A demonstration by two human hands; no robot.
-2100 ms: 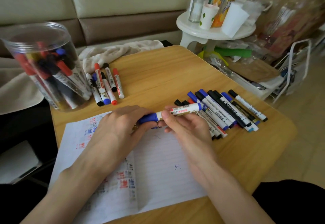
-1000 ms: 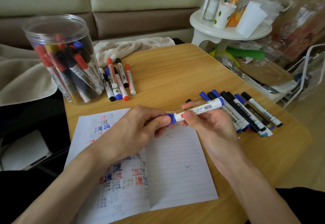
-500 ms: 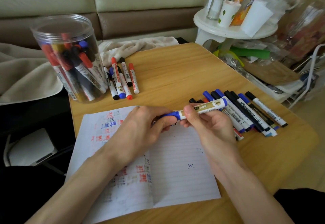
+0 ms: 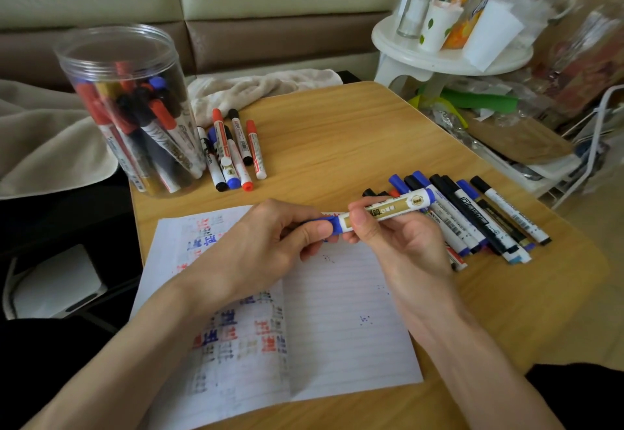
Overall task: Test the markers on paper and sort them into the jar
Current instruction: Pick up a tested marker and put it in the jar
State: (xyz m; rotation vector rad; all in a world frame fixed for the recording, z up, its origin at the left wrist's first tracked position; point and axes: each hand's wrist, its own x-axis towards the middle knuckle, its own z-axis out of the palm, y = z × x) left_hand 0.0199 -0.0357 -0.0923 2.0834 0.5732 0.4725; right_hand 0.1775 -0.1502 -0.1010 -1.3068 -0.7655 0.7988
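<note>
A white marker with a gold label and blue ends (image 4: 395, 208) is held level above the lined paper (image 4: 341, 321). My right hand (image 4: 395, 244) grips its barrel between thumb and fingers. My left hand (image 4: 270, 247) pinches its blue cap (image 4: 326, 226), which sits on the marker. The paper carries red, blue and black test scribbles on its left half. A clear plastic jar (image 4: 135, 115), open on top, stands at the table's back left with several markers inside.
A row of several markers (image 4: 472, 217) lies right of my hands. Another small group of markers (image 4: 233, 149) lies beside the jar. A beige towel (image 4: 260, 86) lies at the wooden table's (image 4: 337, 132) far edge. A white stool (image 4: 449, 54) with cups stands beyond, amid clutter.
The two hands stay on the same marker, which has turned so its gold label faces up. The view has shifted a little to the left.
</note>
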